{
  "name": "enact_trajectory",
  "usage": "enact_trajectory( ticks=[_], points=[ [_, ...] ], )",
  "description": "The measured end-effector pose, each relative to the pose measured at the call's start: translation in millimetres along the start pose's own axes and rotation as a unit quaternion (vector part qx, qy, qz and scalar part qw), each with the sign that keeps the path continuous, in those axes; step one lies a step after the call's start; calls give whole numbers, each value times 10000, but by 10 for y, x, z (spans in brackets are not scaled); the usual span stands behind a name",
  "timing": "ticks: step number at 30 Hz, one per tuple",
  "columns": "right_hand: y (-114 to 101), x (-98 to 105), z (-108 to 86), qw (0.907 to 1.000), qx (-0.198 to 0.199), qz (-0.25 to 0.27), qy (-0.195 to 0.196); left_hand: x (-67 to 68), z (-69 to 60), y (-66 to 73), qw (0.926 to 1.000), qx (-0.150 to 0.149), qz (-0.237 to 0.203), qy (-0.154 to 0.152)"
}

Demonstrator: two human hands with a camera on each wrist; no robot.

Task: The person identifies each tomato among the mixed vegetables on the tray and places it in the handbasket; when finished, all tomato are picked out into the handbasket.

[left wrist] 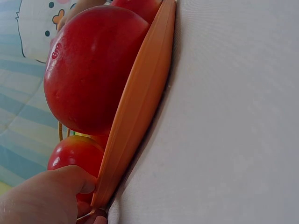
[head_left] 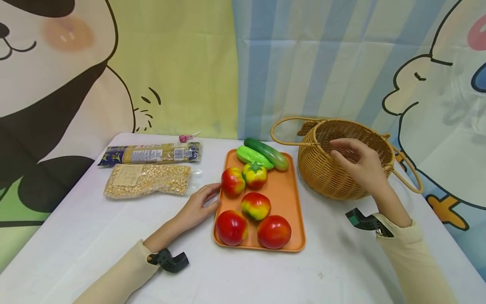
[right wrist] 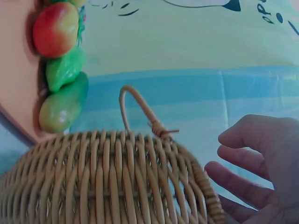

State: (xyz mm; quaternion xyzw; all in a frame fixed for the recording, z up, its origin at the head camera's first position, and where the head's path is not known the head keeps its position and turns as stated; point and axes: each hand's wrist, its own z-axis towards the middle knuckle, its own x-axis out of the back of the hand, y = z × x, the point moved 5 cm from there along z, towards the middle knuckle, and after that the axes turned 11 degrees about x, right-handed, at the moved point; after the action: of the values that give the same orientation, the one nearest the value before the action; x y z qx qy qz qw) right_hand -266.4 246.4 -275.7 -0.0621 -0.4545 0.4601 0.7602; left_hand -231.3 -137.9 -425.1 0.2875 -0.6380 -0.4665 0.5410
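Note:
My left hand [head_left: 200, 205] is at the left edge of an orange tray [head_left: 282, 202]. In the left wrist view its thumb and fingers pinch the tray's rim. On the tray lie several red and yellow toy fruits, a red tomato [head_left: 274, 232], a light green vegetable [head_left: 254, 157] and a dark green cucumber [head_left: 266, 153]. A large red fruit [left wrist: 96, 70] fills much of the left wrist view. Above the opening of a wicker basket [head_left: 330, 179] hovers my right hand [head_left: 362, 164], holding nothing, thumb apart from its loosely bent fingers.
Left of the tray lie a bag of corn kernels [head_left: 152, 181], a long packet of noodles [head_left: 152, 154] and a lollipop [head_left: 185, 138]. The basket's handles [head_left: 290, 119] stick out at its sides. A cartoon-printed curtain [head_left: 182, 63] hangs behind the white table [head_left: 182, 278].

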Motion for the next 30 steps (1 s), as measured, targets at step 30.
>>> enact_trajectory(
  ticks=[30],
  points=[
    [-621,-607,-172,9785,1812,886,-438,1,1,11,10000,-17,-17,7]
  ],
)
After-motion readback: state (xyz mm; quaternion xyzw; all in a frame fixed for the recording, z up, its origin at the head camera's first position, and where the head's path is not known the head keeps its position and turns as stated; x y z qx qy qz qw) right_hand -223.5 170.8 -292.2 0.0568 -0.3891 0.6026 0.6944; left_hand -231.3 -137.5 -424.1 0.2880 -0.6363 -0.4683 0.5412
